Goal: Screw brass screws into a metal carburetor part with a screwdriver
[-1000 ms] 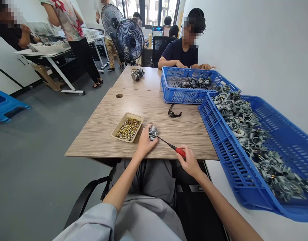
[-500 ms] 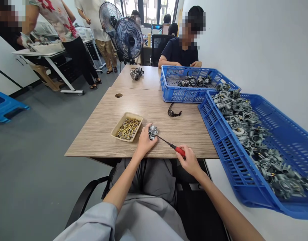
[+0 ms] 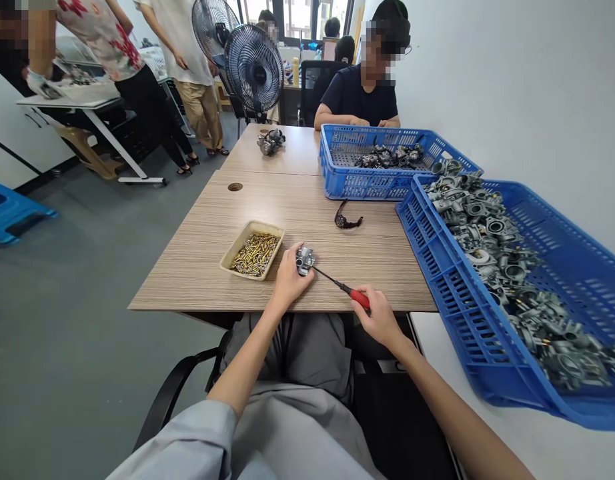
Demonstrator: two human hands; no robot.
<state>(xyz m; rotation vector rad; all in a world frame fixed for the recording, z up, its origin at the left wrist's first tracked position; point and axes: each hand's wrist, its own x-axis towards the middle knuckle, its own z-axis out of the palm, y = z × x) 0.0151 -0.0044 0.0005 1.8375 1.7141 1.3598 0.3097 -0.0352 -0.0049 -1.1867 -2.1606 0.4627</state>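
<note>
My left hand [image 3: 289,279] rests on the wooden table's near edge and is shut around a small silver metal carburetor [image 3: 305,261], which shows above my fingers. My right hand [image 3: 380,316] grips a red-handled screwdriver [image 3: 359,299]. Its thin shaft reaches left, and the tip meets the carburetor's side. Just left of my left hand sits a beige shallow tray [image 3: 246,237] holding several brass jets or small screws. The hand does not touch it.
A blue plastic crate [image 3: 447,287] heaped with carburetor bodies lies to my right, and another blue crate [image 3: 347,180] stands beyond it. Dark glasses [image 3: 347,220] lie on the table [image 3: 187,280]. A seated person works across the table, with standing people and fans behind.
The whole scene has shifted slightly upward in the view. My hands keep the same hold on the carburetor and screwdriver, and the screwdriver tip stays at the carburetor.
</note>
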